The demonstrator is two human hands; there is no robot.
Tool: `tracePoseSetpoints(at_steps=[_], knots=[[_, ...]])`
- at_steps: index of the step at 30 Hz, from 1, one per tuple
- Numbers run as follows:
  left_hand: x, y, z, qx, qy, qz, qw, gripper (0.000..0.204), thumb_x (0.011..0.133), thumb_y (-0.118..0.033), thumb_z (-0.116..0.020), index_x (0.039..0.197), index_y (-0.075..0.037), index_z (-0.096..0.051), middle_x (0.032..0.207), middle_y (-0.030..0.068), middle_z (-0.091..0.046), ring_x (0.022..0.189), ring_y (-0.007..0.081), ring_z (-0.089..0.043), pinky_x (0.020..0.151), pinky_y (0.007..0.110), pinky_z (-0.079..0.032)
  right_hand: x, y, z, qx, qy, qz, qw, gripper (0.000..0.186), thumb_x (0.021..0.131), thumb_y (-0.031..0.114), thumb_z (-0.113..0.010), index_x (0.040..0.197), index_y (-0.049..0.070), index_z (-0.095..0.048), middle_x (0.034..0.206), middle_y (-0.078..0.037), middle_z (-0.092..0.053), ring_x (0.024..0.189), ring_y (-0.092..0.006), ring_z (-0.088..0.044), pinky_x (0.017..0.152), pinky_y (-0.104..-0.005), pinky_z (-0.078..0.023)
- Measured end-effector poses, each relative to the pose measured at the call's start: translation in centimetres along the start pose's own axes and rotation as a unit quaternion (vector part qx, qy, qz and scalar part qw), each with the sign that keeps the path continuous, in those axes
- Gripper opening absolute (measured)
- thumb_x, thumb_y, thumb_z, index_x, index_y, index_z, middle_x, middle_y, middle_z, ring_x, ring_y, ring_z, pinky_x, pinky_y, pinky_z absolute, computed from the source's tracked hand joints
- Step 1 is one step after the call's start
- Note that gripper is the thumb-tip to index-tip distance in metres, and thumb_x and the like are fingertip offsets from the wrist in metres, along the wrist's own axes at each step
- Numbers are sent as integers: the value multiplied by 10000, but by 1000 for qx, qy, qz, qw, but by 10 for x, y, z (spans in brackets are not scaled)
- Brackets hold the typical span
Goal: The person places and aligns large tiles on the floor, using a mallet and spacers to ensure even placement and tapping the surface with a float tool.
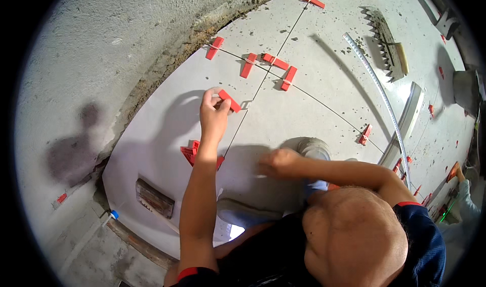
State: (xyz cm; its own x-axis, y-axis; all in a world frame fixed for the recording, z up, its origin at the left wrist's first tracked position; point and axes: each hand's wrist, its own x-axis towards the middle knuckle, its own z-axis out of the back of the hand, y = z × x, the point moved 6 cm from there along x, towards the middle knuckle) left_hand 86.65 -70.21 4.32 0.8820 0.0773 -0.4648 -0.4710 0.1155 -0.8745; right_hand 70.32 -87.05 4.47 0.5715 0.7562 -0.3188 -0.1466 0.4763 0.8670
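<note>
My left hand (215, 116) pinches a red tile-levelling wedge (230, 100) over the pale floor tiles. Beside its lower end a small white clip (246, 104) sticks up at the tile joint; whether they touch, I cannot tell. My right hand (278, 163) is smeared by motion above the tile near my shoe (314, 148), its fingers unclear. Beyond the left hand, red wedges sit along the joints, among them one wedge (248, 65) and another wedge (288, 79). Several loose red wedges (190, 152) lie in a heap beside my left forearm, which partly hides them.
A rough grey wall (101, 49) runs along the left. A notched trowel (387, 46), a curved measuring strip (374, 79) and a metal straightedge (405, 122) lie at the right. A wooden-backed tool (154, 198) is at lower left. Another person's hand (453, 171) shows far right.
</note>
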Motion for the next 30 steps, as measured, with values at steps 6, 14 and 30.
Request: tracePoseSetpoints(at_steps=[6,14,30], knots=[[10,-13,-12,361,36,-156,919,443,836,-16,-679,1266,-93,-608,1156,124,-609,1059,321,-600,904,449,-489,6,-30,99,12,-223,-49,974,250,947,215,-589,1111,38,-651,1032,-183,-679,913,-399,-665,797,-476,-541],[-9,-27,4,512,-25,-265,817,483,776,-102,-787,1235,-114,-635,1276,113,-540,1185,349,-515,972,461,-454,-38,-50,142,36,-358,-90,929,226,953,162,-576,1106,17,-660,998,-176,-687,890,-393,-667,808,-446,-542],[10,-28,-39,555,205,-398,701,350,770,79,-591,1080,-72,-651,1104,60,-590,946,294,-617,821,413,-558,-52,-84,152,73,-401,-149,901,184,936,139,-608,1066,28,-674,990,-189,-689,895,-370,-676,788,-404,-541]])
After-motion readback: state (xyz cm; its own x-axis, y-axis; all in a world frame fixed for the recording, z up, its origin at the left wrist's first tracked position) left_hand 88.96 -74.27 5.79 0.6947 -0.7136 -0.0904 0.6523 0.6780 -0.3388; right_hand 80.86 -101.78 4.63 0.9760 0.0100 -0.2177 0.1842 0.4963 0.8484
